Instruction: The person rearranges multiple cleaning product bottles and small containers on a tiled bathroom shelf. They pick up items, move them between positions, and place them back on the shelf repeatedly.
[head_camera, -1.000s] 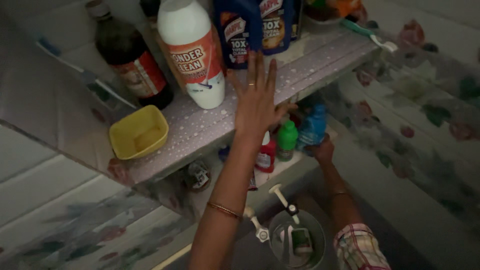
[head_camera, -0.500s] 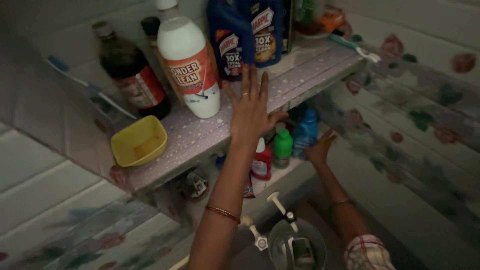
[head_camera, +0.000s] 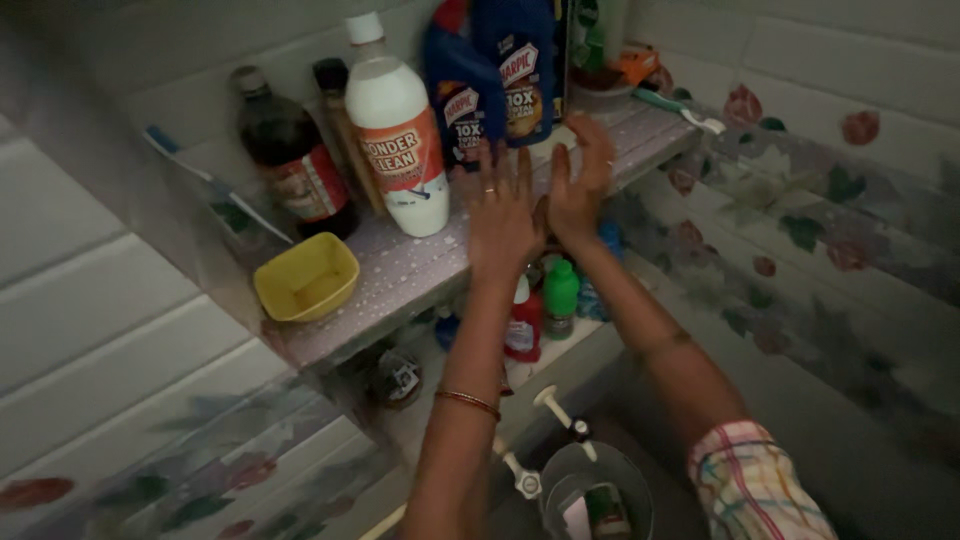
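right hand (head_camera: 580, 190) has risen beside left hand (head_camera: 502, 215); fingers spread, empty. grip white plastic bottle (head_camera: 400, 135) just left of the fingertips, at its waist.

Two dark blue cleaner bottles (head_camera: 495, 85) upright at shelf's (head_camera: 400, 280) back; white red-labelled bottle (head_camera: 398, 130) upright, just left of them.
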